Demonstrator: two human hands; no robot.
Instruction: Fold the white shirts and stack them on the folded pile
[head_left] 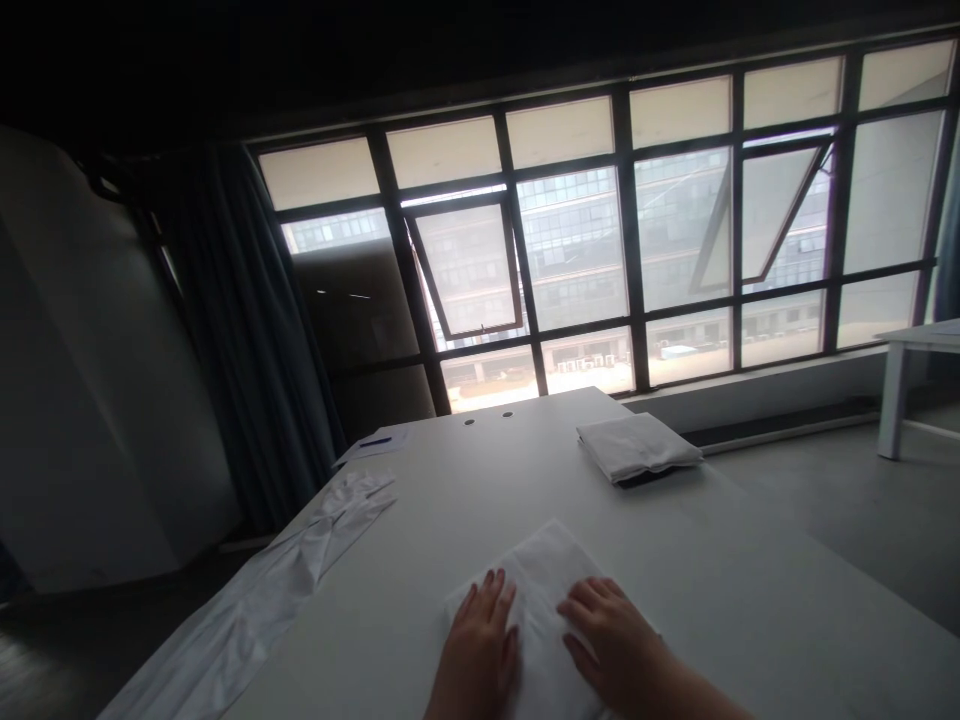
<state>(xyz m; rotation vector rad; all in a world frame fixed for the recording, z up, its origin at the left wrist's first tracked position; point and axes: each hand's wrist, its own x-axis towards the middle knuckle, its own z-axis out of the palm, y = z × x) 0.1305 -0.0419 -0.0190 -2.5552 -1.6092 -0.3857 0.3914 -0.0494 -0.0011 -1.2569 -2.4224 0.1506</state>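
A white cloth (546,560), which looks folded, lies on the white table (465,490) right in front of me. My left hand (484,630) rests on its left part, palm down with the fingers stretched forward. On the right part lies my right hand (604,625), its fingers spread and pointing inward. Both hands touch the cloth from above and neither grips it. Part of the cloth is hidden beneath my hands and forearms.
A folded white stack of cloth (637,446) sits near the table's right edge, something dark under it. Crumpled white fabric (277,590) drapes over the left edge. Farther back lies paper (390,447) with a pen (376,442). Another table (894,390) stands at right.
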